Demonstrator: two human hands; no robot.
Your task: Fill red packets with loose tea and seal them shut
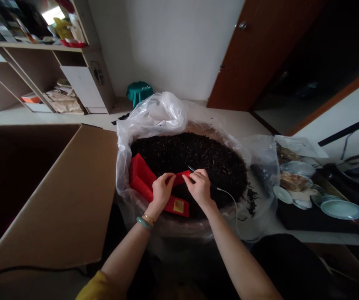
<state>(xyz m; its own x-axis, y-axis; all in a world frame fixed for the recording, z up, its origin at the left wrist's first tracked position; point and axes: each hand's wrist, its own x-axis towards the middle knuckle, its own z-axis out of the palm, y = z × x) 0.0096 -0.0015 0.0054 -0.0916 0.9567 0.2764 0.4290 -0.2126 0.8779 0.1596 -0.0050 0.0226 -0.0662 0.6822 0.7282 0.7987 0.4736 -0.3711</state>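
**Below the left hand (162, 189) and right hand (200, 187): big bag of dark leaf bits (198, 154), with a small red packet (181, 177) on top**

Over past the left hand there's a large cardboard box (70, 200), well clear of the fingers. Right under both hands sits the clear plastic bag (123, 160), mouth wide, loaded with dry-looking dark bits. I'd bet that's a heavy lump and floppy at the rim, so it's not something to lift by one edge.

Next size down, the red packaging (142, 173) lies behind and below the left hand. Can't tell if it's one piece or two. Looks fairly smooth and stiff; I'd grab it by an outer edge.

Now the small one: the red packet is strung between the hands, just above the leaf bits. Left fingertips pinch one end, right fingertips pinch the other. My guess is it's very light, thin and bendy, maybe a bit slippery, and easy to crease. Fingertip pinches at the ends seem right, no squeezing the middle.

Smaller bits: a yellowish label (178, 206) on the red packaging, just below the left hand, and a slim dark stick (191, 168) poking out beside the right fingers. Can't tell whether that hand holds it.
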